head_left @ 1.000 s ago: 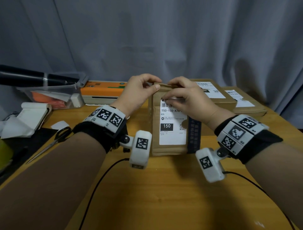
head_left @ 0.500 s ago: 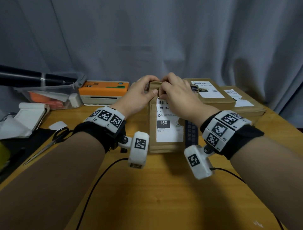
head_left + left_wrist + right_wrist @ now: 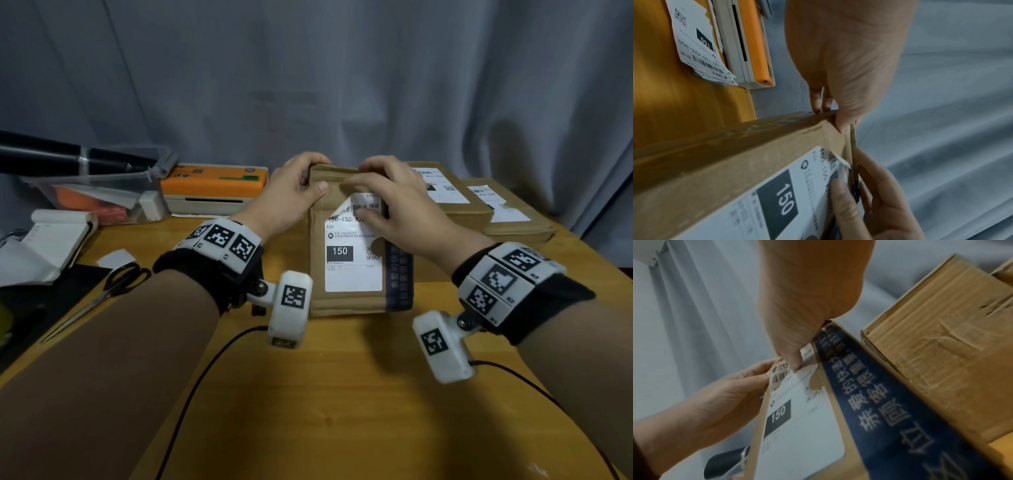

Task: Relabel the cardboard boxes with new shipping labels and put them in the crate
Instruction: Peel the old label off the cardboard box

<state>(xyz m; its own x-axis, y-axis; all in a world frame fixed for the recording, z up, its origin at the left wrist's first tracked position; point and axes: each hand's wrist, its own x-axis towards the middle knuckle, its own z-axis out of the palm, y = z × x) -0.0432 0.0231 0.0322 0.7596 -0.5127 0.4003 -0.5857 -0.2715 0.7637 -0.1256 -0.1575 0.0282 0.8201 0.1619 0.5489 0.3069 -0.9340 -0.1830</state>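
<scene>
A brown cardboard box (image 3: 346, 301) stands upright on the wooden table (image 3: 342, 394), its front bearing a white shipping label (image 3: 352, 260) marked 150. My left hand (image 3: 294, 195) grips the box's upper left corner, thumb on the front. My right hand (image 3: 387, 202) pinches the label's top edge, whose upper left corner (image 3: 840, 160) is peeled away from the cardboard. In the right wrist view the thumb (image 3: 791, 358) presses on the lifted label (image 3: 803, 415) beside the box's dark blue tape strip (image 3: 879, 402).
Two more labelled boxes (image 3: 442, 192) (image 3: 507, 219) lie flat behind on the right. An orange and white label printer (image 3: 215, 185) sits back left, peeled labels (image 3: 701, 48) in front of it. Scissors (image 3: 106, 291), a clear bin (image 3: 102, 192) and paper (image 3: 44, 243) are at left.
My right hand shifted from the box's top edge down onto the label, and the label's upper left corner has come away from the cardboard. The left hand kept its hold.
</scene>
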